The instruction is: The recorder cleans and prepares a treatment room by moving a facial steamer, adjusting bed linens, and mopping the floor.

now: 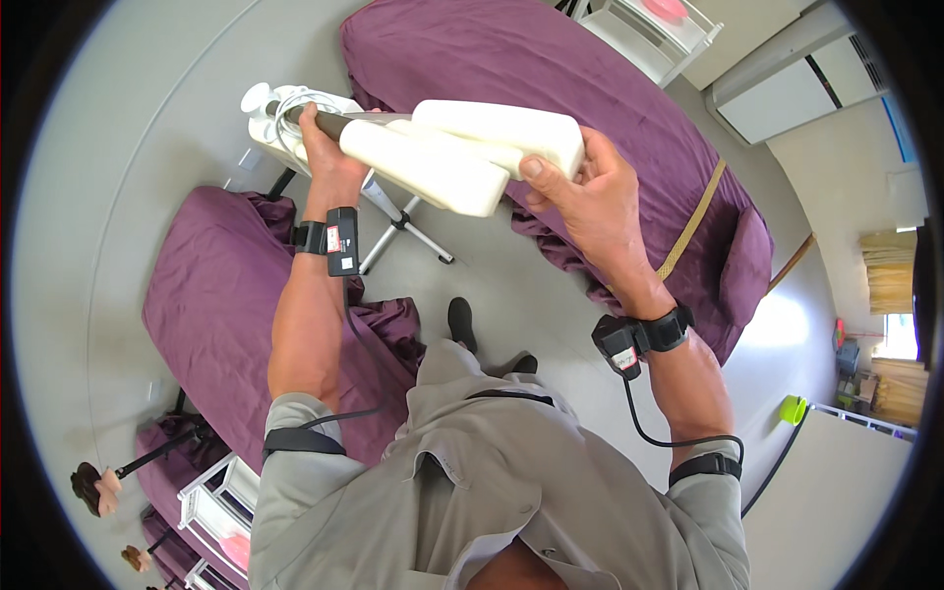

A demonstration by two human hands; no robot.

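Between purple-covered beds (472, 49), a white twin-panel device (425, 169) is held over a metal stand (399, 221), its dark arm (332, 125) gripped by the left hand (329, 155) and its right end pinched by the right hand (587, 192). Should that pinch be loosened, a panel could be swung down; a coiled white cord (281, 108) beside the left grip could be snagged. The underside of that grip and any joint with the stand are hidden behind the device.

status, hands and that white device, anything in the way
Left hand on white device's dark bar. Right hand holding its right end. Looped cable at left hand, possible snag.
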